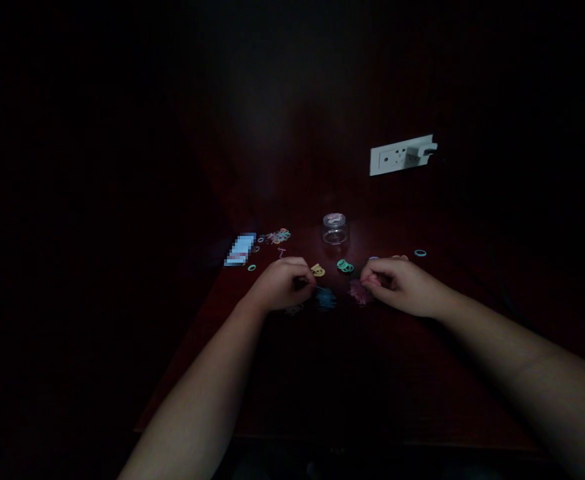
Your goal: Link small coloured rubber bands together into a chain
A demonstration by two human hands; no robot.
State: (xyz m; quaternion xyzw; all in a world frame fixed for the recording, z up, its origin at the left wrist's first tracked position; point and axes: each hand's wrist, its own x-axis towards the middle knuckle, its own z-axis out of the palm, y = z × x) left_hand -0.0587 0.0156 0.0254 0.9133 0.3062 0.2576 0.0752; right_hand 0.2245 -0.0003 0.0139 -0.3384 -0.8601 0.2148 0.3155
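Note:
My left hand (288,283) is closed in a pinch just left of a small blue pile of hair ties (326,299); whatever its fingertips hold is too small and dark to make out. Opposite it, my right hand (405,285) also pinches, its fingertips at the edge of a pink pile of hair ties (359,292). I cannot make out what is between those fingers. Beyond and between the hands lie yellow hair ties (318,270) and green hair ties (345,266). Part of a pale pile shows dimly below my left hand.
A lidded clear jar (335,230) stands at the back of the dark red table (372,380). Mixed hair ties (278,236) lie back left, beside a lit phone (240,249). One blue hair tie (420,253) lies right. A wall socket (397,157) holds a plug.

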